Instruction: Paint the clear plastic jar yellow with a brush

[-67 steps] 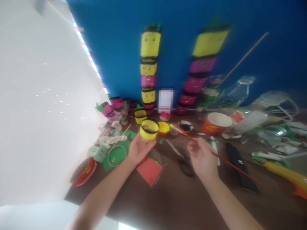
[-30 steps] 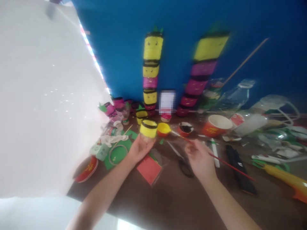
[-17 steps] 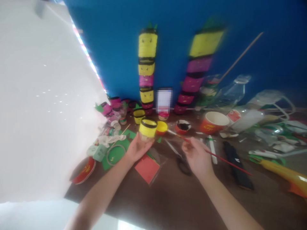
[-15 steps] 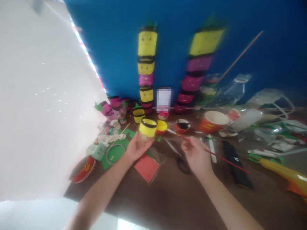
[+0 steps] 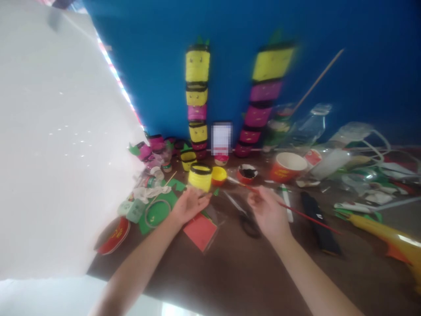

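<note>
My left hand (image 5: 191,205) lies palm up, its fingers loosely spread just in front of a yellow-painted cup (image 5: 200,177) with a black rim. The fingertips are close to the cup's base, not wrapped round it; blur hides whether they touch. My right hand (image 5: 269,213) pinches a slim red paintbrush (image 5: 305,216), its tip pointing left towards the paint bowls. A bowl of yellow paint (image 5: 219,174) stands right beside the cup. Further right is a bowl with black paint (image 5: 247,172).
Behind stand two stacks of painted cups, a yellow-topped left stack (image 5: 198,66) and a leaning right stack (image 5: 258,114). Red paper (image 5: 200,232) and scissors (image 5: 248,226) lie between my arms. A paper tub (image 5: 289,166), plastic bottles and a black case (image 5: 319,224) are to the right.
My left hand has slipped down from the yellow cup's base, and its fingers have loosened. My right hand keeps the paintbrush in nearly the same place. The view has shifted slightly.
</note>
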`<state>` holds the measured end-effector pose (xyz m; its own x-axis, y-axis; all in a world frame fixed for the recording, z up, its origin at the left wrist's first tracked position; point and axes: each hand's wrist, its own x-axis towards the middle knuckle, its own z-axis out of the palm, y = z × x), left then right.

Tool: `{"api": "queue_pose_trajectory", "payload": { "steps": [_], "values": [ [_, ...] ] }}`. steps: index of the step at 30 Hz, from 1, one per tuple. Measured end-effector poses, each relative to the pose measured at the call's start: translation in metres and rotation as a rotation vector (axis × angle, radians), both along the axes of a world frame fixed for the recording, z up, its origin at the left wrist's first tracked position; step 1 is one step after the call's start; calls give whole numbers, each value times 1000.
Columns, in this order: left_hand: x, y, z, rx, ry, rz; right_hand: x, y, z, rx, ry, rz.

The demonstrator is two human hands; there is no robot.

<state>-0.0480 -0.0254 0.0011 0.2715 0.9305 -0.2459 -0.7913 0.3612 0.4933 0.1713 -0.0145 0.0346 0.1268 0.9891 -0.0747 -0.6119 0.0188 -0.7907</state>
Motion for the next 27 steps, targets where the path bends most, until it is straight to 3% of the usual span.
{"api": "queue_pose_trajectory", "payload": {
  "steps": [9, 15, 27],
  "values": [
    [2, -1, 2, 34, -76, -64, -2, -6, 7, 25, 29, 64],
    [6, -4, 0, 32, -61, -38, -6, -14, 13, 16, -78, 120],
    [7, -4, -4, 65, -41, -58, -10, -14, 2, 36, -151, 109]
  ]
}}
